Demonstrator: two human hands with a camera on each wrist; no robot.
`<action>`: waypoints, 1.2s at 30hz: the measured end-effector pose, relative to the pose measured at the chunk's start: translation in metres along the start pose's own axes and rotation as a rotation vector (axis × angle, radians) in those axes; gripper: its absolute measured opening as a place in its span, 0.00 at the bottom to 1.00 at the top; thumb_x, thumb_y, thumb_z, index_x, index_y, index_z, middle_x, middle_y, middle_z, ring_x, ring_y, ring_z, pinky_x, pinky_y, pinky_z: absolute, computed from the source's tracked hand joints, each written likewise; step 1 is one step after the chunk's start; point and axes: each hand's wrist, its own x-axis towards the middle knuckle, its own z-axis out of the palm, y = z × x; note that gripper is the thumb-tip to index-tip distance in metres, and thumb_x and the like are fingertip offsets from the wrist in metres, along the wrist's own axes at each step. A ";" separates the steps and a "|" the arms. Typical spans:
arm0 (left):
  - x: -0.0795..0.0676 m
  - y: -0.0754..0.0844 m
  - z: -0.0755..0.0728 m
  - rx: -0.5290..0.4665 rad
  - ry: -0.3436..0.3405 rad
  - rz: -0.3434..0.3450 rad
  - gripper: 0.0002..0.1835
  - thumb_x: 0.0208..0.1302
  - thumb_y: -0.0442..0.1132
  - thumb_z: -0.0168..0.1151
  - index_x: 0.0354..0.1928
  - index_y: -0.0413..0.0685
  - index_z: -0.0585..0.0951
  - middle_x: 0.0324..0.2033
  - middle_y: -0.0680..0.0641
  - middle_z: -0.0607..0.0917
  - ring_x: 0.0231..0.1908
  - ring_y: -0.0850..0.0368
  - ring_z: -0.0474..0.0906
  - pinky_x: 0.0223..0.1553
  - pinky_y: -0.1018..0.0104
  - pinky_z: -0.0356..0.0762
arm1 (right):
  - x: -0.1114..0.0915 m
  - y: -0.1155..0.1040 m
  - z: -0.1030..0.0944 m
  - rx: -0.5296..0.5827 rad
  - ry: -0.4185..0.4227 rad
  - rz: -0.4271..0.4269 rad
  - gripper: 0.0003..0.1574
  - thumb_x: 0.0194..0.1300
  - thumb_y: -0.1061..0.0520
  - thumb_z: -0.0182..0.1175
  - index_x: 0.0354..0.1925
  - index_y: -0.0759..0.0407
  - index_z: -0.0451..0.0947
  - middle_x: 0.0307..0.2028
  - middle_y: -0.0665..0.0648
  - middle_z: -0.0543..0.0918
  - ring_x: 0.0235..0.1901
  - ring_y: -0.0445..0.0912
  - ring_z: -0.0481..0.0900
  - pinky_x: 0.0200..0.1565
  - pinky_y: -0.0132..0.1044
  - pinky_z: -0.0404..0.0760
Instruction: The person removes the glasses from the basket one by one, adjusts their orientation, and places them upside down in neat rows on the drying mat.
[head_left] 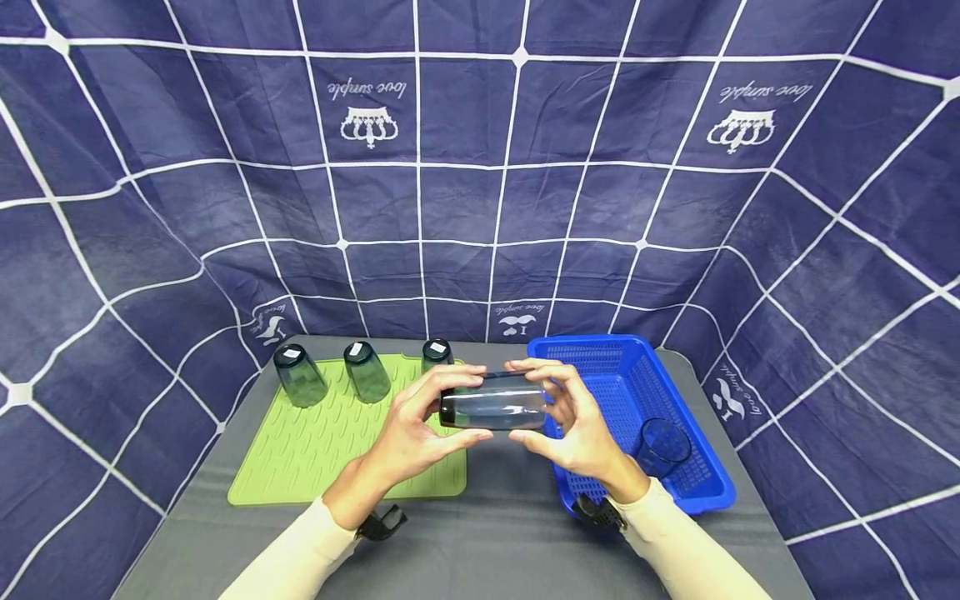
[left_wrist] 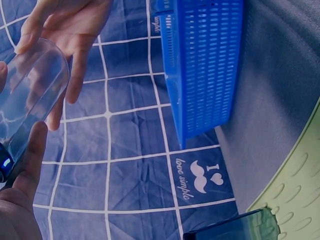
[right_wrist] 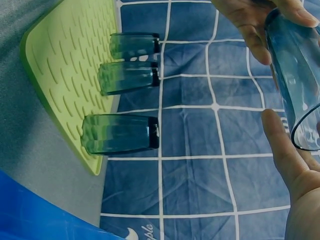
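Note:
A clear blue-grey drinking glass [head_left: 495,408] lies sideways in the air between both hands, its dark base to the left and its rim to the right. My left hand [head_left: 412,425] grips the base end, thumb below and fingers above. Around the rim end curls my right hand [head_left: 573,417], its fingertips along the top and thumb under the glass. In the right wrist view the open rim of the glass [right_wrist: 295,75] tilts down toward the right hand [right_wrist: 300,185]. The left wrist view shows the right hand [left_wrist: 75,30] with a fingertip at the rim.
On the left, a green drying mat [head_left: 300,450] bears three upturned glasses, the left one [head_left: 300,375], the middle one [head_left: 366,371] and the right one [head_left: 437,353]. A blue perforated basket [head_left: 705,487] at the right holds another glass [head_left: 663,446]. Patterned blue cloth [head_left: 465,200] hangs behind.

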 end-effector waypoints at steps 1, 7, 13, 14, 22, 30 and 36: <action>-0.001 0.000 -0.001 0.003 0.000 0.000 0.42 0.49 0.25 0.95 0.68 0.42 0.86 0.66 0.36 0.90 0.67 0.46 0.90 0.63 0.67 0.93 | 0.001 0.000 0.001 -0.004 -0.003 0.003 0.51 0.53 0.88 0.77 0.70 0.82 0.63 0.77 0.83 0.72 0.82 0.59 0.79 0.68 0.45 0.93; -0.005 0.001 -0.003 0.020 0.000 0.004 0.41 0.51 0.27 0.95 0.68 0.42 0.86 0.67 0.36 0.90 0.67 0.45 0.90 0.63 0.68 0.93 | 0.000 0.000 0.003 -0.046 -0.016 0.007 0.51 0.53 0.86 0.78 0.70 0.81 0.65 0.75 0.85 0.72 0.81 0.54 0.81 0.68 0.44 0.93; -0.008 0.000 -0.003 0.035 -0.001 0.004 0.40 0.52 0.28 0.95 0.68 0.43 0.86 0.67 0.36 0.90 0.67 0.44 0.90 0.63 0.68 0.92 | -0.003 0.001 0.001 -0.088 -0.029 0.014 0.51 0.54 0.85 0.80 0.71 0.79 0.66 0.75 0.84 0.74 0.81 0.52 0.82 0.69 0.43 0.93; -0.009 0.000 -0.003 0.036 0.001 0.004 0.40 0.52 0.28 0.95 0.68 0.43 0.86 0.67 0.36 0.90 0.67 0.44 0.90 0.63 0.69 0.92 | -0.003 0.001 0.001 -0.093 -0.032 0.017 0.51 0.54 0.85 0.80 0.71 0.79 0.67 0.75 0.83 0.74 0.81 0.52 0.82 0.69 0.43 0.93; -0.012 0.001 -0.003 0.089 0.023 0.019 0.39 0.53 0.32 0.96 0.68 0.43 0.87 0.66 0.35 0.89 0.66 0.42 0.89 0.60 0.71 0.93 | -0.003 -0.001 0.001 -0.146 -0.040 0.019 0.52 0.54 0.83 0.82 0.71 0.76 0.69 0.75 0.81 0.76 0.82 0.53 0.80 0.71 0.42 0.91; -0.014 0.000 -0.008 0.104 0.062 0.029 0.37 0.56 0.37 0.95 0.67 0.44 0.88 0.64 0.37 0.91 0.65 0.45 0.91 0.63 0.74 0.90 | -0.002 -0.003 0.000 -0.215 -0.031 0.020 0.53 0.53 0.81 0.84 0.73 0.74 0.71 0.76 0.79 0.78 0.81 0.50 0.81 0.69 0.38 0.91; -0.015 -0.002 -0.016 0.082 0.098 0.002 0.34 0.58 0.39 0.95 0.65 0.42 0.89 0.63 0.37 0.91 0.66 0.50 0.90 0.63 0.76 0.88 | -0.001 -0.001 -0.007 -0.222 -0.012 -0.026 0.56 0.49 0.84 0.84 0.73 0.79 0.70 0.74 0.80 0.78 0.82 0.51 0.81 0.72 0.44 0.91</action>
